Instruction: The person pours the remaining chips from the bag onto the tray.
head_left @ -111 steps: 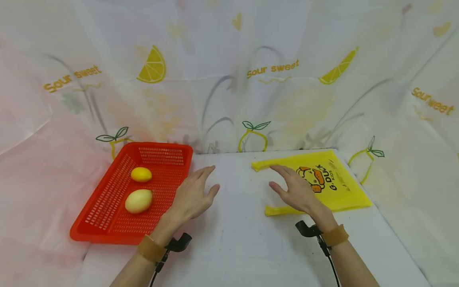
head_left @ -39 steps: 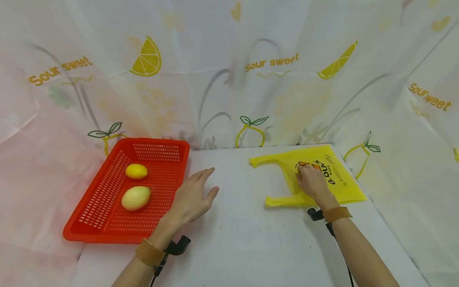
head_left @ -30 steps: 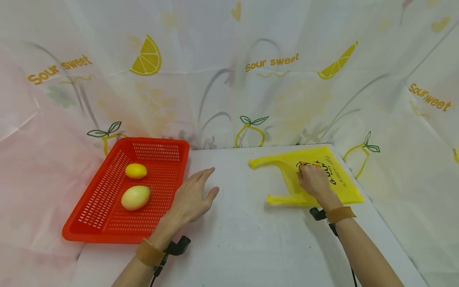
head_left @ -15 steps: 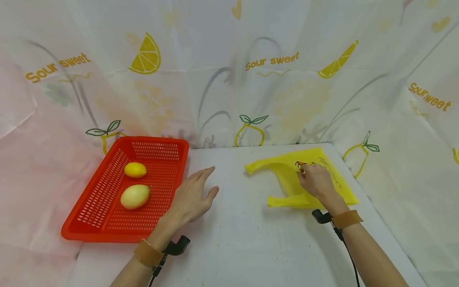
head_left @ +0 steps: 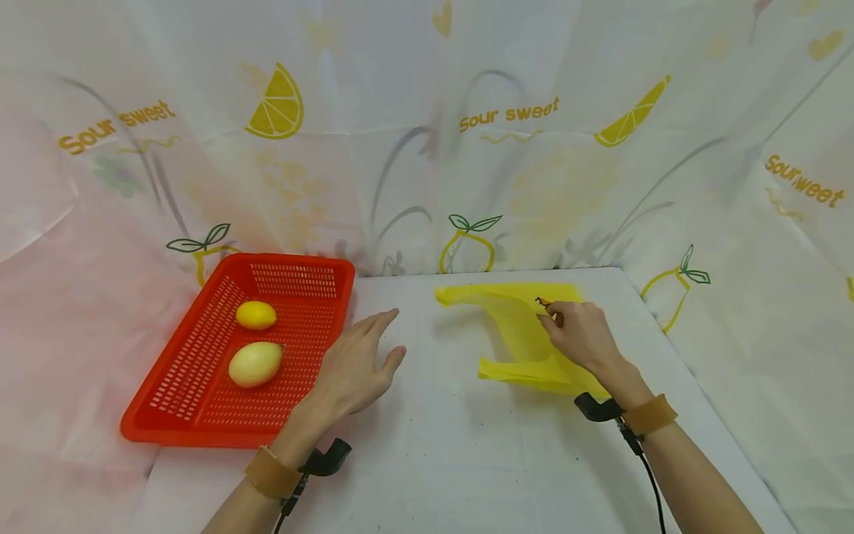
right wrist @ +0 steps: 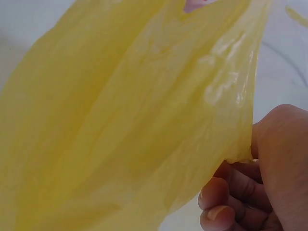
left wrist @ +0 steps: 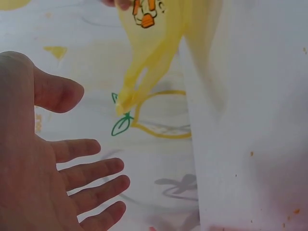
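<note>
My right hand [head_left: 582, 334] pinches a yellow plastic bag [head_left: 520, 326] near its printed middle and holds it partly lifted, its two handles pointing left. In the right wrist view the thin plastic of the bag [right wrist: 134, 110] gathers between thumb and curled fingers [right wrist: 215, 192]. My left hand [head_left: 356, 367] hovers beside the right wall of a red basket [head_left: 313, 297], fingers extended and holding nothing. The left wrist view shows the spread fingers of that hand [left wrist: 96, 173]. A yellow lemon [head_left: 256, 315] and a larger pale yellow oval fruit [head_left: 256, 364] lie in the basket.
The white table [head_left: 440, 460] stretches between the basket and the bag. Behind it hangs a white curtain [head_left: 400, 111] printed with lemons and lettering. Each wrist wears a brown strap [head_left: 650, 415] with a small black camera [head_left: 597, 406] and a cable.
My right hand has come down onto the bag, pinched it and raised it, drawing it leftward; the bag's flat print has folded out of sight. The left hand has stayed in place.
</note>
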A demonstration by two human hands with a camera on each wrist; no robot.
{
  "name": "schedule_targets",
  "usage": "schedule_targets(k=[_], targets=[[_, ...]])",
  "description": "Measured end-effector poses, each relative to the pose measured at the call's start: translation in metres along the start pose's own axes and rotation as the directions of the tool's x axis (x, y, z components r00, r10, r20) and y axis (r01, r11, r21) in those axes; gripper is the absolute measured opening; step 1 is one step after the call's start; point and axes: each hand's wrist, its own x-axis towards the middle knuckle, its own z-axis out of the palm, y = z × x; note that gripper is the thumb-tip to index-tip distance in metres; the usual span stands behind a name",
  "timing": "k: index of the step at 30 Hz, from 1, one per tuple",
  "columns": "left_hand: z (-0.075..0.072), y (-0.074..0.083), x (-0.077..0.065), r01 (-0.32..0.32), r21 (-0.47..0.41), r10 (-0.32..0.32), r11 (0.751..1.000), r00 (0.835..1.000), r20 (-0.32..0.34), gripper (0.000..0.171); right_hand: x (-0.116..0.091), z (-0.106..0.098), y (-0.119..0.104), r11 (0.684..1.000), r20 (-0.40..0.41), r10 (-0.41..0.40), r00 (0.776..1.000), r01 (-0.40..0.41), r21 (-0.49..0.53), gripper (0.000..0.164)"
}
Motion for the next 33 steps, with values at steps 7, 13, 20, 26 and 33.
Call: schedule_targets(k=[7,13,20,26,33], targets=[[-0.002,0.0,-0.003,0.005,-0.007,-0.005,1.0,1.0,-0.007,0.061,0.004,-0.007,-0.021,0.997,0.009,0.019,1.0,-0.02,0.068,0.022],[-0.005,0.0,-0.005,0.0,-0.002,0.0,1.0,1.0,-0.013,0.061,0.005,-0.009,-0.03,0.992,0.023,0.047,0.999,-0.05,0.112,0.018],[-0.011,0.0,-0.009,0.008,-0.001,-0.008,1.0,1.0,-0.028,0.062,0.008,-0.009,-0.039,0.992,0.009,0.038,0.999,-0.038,0.123,0.016],[-0.017,-0.003,-0.012,0.013,0.0,-0.013,1.0,0.999,-0.038,0.064,0.008,-0.007,-0.046,0.99,0.006,0.035,0.999,-0.035,0.137,0.014],[-0.025,-0.005,-0.015,0.01,0.013,-0.009,1.0,0.998,-0.064,0.063,0.006,0.0,-0.052,0.988,0.008,0.022,1.0,-0.023,0.154,0.015]])
